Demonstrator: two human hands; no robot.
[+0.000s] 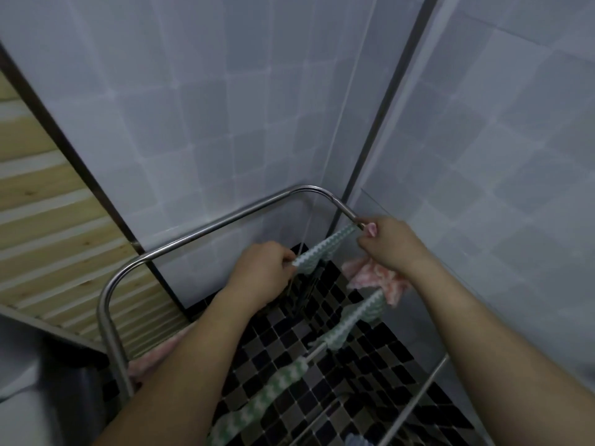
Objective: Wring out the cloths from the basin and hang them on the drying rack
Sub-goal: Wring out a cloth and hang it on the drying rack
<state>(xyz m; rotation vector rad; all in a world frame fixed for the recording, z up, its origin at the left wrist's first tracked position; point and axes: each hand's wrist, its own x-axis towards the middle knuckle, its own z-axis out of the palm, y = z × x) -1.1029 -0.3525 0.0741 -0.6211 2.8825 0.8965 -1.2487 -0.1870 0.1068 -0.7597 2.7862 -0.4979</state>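
Nearby, 6 o'clock: hung cloths (pixel 267 394) draped on near rails, spread to dry | centre: left hand (pixel 262 272) and right hand (pixel 388 244) each pinching one end of held cloth (pixel 325 249), pulled taut, likely to lie flat on drying rack (pixel 199 231) | 4 o'clock: pink cloth (pixel 373 276) half hidden under right wrist | basin out of view

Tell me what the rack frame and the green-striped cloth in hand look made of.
The rack frame is likely polished steel tube, given its bright silvery sheen. The green-striped cloth seems soft fluffy microfibre, given its fuzzy zigzag pile.
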